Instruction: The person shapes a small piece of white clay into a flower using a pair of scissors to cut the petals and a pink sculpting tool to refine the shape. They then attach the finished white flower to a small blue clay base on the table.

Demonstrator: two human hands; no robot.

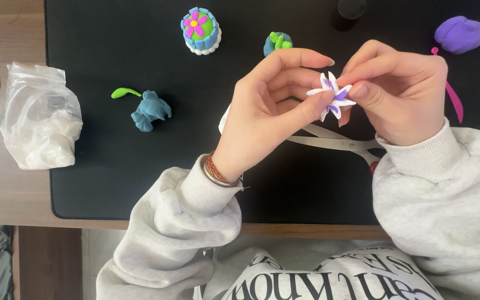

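Observation:
A small white clay flower (333,95) with purple petal centres is held up over the black mat (118,183). My left hand (268,108) pinches its left petals between thumb and forefinger. My right hand (398,94) grips its right side with thumb and fingertips. Both hands hover above the mat. A pair of white scissors (337,142) lies on the mat beneath them, partly hidden by my wrists.
On the mat sit a blue clay lump (151,110) with a green strip (124,92), a small clay cake with a pink flower (201,30), a blue-green clay piece (277,43), a purple lump (460,34) and a pink tool (454,100). A plastic bag of white clay (40,125) lies left on the wooden table.

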